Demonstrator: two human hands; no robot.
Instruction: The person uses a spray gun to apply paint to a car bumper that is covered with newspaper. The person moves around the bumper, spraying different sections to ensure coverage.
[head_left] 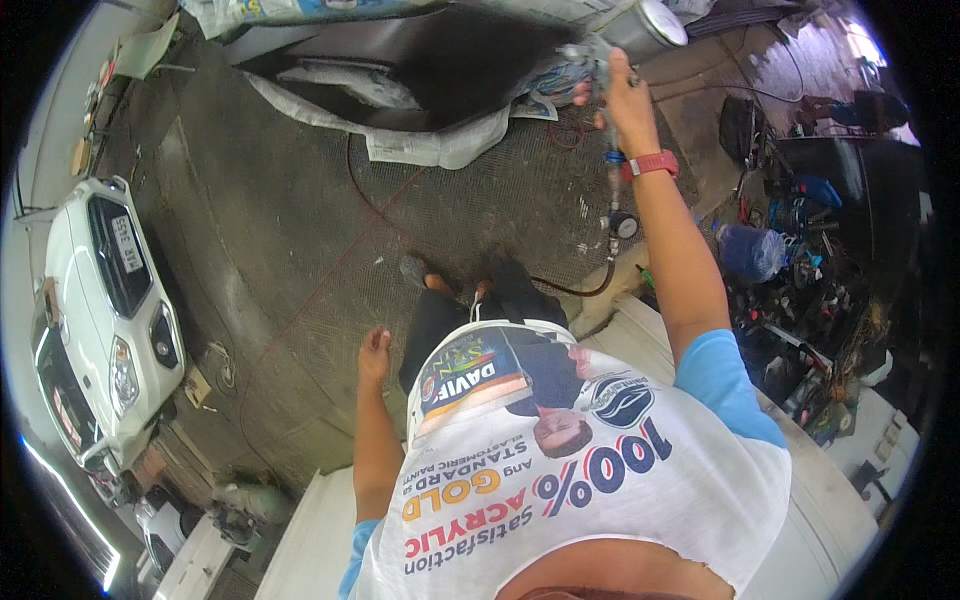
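My right hand [630, 105] is closed around a spray gun [598, 62], held out in front of me at the upper right. A metal paint cup [660, 24] shows just beyond the gun. Below the grip hangs an air line with a round pressure gauge [624, 225]. Left of the gun lies a dark, glossy car body panel [450, 65], bordered by newspaper masking [440, 145]. My left hand [375, 352] hangs low at my side with nothing in it, its fingers loosely bent and the thumb apart.
A white car [115, 320] stands at the left. Thin red hose [330, 285] crosses the rough concrete floor [250, 200]. On the right, a blue water jug [752, 252] sits among cluttered tools and parts. Pale panels [810, 520] lie behind me.
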